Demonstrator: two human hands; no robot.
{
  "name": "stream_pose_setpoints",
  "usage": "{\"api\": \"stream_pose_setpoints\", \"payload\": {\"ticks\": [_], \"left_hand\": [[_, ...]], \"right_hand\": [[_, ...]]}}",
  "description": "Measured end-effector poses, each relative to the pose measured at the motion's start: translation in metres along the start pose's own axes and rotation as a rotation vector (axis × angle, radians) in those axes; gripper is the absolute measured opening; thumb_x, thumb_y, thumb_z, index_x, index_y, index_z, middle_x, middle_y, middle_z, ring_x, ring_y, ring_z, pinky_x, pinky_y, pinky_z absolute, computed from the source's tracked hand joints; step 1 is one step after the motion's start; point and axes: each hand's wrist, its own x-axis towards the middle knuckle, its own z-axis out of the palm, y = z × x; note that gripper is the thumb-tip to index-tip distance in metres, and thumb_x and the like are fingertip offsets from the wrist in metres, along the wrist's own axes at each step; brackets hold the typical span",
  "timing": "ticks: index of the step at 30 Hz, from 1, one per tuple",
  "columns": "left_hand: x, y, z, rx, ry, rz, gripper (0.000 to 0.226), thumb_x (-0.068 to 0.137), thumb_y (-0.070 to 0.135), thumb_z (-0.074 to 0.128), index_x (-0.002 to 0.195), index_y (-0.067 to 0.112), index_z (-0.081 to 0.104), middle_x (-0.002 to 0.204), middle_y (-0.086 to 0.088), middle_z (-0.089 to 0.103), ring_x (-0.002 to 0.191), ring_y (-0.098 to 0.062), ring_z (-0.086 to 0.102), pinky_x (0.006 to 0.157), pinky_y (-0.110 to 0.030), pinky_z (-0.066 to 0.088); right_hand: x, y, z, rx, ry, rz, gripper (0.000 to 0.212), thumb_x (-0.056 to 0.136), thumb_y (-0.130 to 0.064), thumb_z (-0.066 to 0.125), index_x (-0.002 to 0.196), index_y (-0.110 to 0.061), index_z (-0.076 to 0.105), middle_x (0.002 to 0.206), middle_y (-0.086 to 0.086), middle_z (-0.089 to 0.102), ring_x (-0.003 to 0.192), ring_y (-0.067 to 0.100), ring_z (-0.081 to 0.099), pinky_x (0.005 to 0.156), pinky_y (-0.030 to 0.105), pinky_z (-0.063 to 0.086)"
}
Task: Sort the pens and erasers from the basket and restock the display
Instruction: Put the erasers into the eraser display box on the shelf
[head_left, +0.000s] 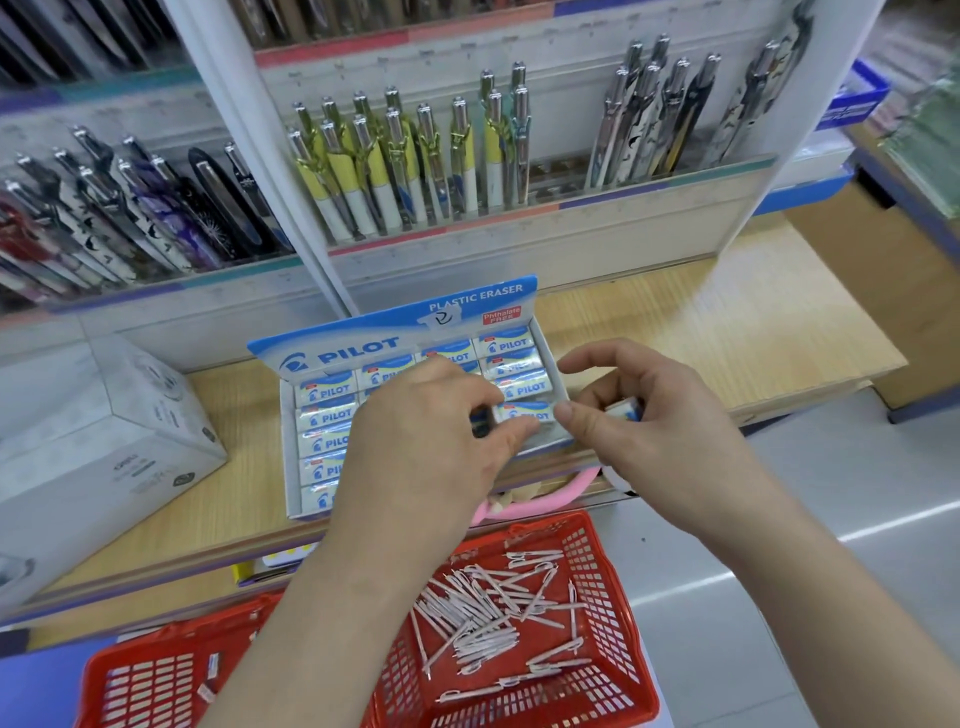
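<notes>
Was a stationery shop aisle, with a pale wooden shelf (675, 322) under racks of display pens (395, 156). Spotted an open PILOT eraser box (395, 332) on that shelf, packed in rows. Found the left hand (415, 431) over the box's near right side, thumb and fingers curled, pinching one eraser (522, 413) at the near end of the right-hand column. Caught the right hand (649, 415) just beside it, thumb tip touching that eraser's end, other fingers curled round a second eraser (623, 408). Noticed a red basket (613, 597) lower down, holding loose white pens (488, 618). Also clocked a white carton (104, 426) left of the box.
</notes>
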Motion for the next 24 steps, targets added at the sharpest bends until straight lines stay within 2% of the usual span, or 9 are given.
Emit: {"api": "stream_pose_setpoints", "payload": {"ticks": [3,6,11,13,16,21,22,24], "left_hand": [[0.004,0.001,-0.001,0.033,-0.007,0.06,0.032,0.068,0.048,0.072,0.08,0.018,0.075,0.072,0.003,0.066,0.063,-0.017,0.061,0.061,-0.038,0.054],[0.005,0.002,-0.001,-0.063,0.016,0.04,0.035,0.067,0.048,0.068,0.082,0.018,0.076,0.073,0.004,0.067,0.065,-0.013,0.062,0.063,-0.035,0.054],[0.007,0.001,0.005,0.03,-0.03,0.027,0.03,0.068,0.045,0.077,0.082,0.018,0.073,0.075,0.003,0.062,0.067,-0.017,0.059,0.063,-0.038,0.053],[0.009,0.003,0.004,0.034,-0.054,0.026,0.029,0.068,0.043,0.079,0.086,0.022,0.07,0.078,0.007,0.059,0.068,-0.014,0.055,0.066,-0.034,0.051],[0.012,0.005,0.001,0.035,-0.089,0.072,0.024,0.068,0.04,0.079,0.076,0.025,0.063,0.073,0.01,0.055,0.066,-0.011,0.049,0.063,-0.033,0.047],[0.016,0.002,0.004,0.013,-0.111,0.071,0.019,0.068,0.037,0.08,0.074,0.024,0.068,0.076,0.008,0.056,0.07,-0.013,0.053,0.068,-0.035,0.048],[0.017,0.002,0.005,0.009,-0.109,0.057,0.019,0.068,0.038,0.08,0.075,0.024,0.068,0.077,0.009,0.056,0.071,-0.012,0.052,0.07,-0.035,0.048],[0.018,0.003,0.005,0.008,-0.118,0.025,0.019,0.069,0.038,0.079,0.076,0.024,0.067,0.078,0.009,0.054,0.074,-0.012,0.051,0.073,-0.033,0.046]], "right_hand": [[0.002,0.0,-0.002,0.006,-0.004,0.018,0.02,0.082,-0.02,0.072,0.096,-0.028,0.062,0.067,-0.007,0.063,0.046,0.002,0.051,0.045,0.019,0.041],[0.003,-0.001,-0.003,0.027,-0.016,0.039,0.017,0.081,-0.021,0.074,0.092,-0.026,0.062,0.069,-0.004,0.065,0.045,0.003,0.05,0.044,0.017,0.039],[0.005,-0.001,-0.007,0.086,-0.047,0.081,0.014,0.08,-0.019,0.075,0.09,-0.019,0.065,0.063,-0.007,0.062,0.043,0.006,0.05,0.042,0.016,0.038],[0.005,-0.001,-0.008,0.094,-0.054,0.083,0.015,0.079,-0.019,0.075,0.09,-0.016,0.066,0.062,-0.007,0.062,0.043,0.007,0.051,0.042,0.016,0.039],[0.005,-0.001,-0.009,0.118,-0.053,0.087,0.015,0.079,-0.018,0.075,0.089,-0.014,0.066,0.062,-0.005,0.061,0.043,0.007,0.052,0.041,0.015,0.038],[0.006,-0.002,-0.008,0.115,-0.031,0.084,0.015,0.083,-0.024,0.07,0.086,-0.01,0.067,0.056,-0.005,0.056,0.041,0.007,0.049,0.04,0.015,0.037],[0.006,-0.002,-0.008,0.158,-0.014,0.107,0.02,0.086,-0.029,0.066,0.085,-0.009,0.067,0.053,-0.005,0.052,0.04,0.008,0.047,0.04,0.017,0.036],[0.005,-0.003,-0.011,0.414,0.018,0.209,0.031,0.091,-0.039,0.056,0.082,-0.011,0.065,0.054,-0.002,0.045,0.042,0.011,0.04,0.04,0.021,0.031]]}}
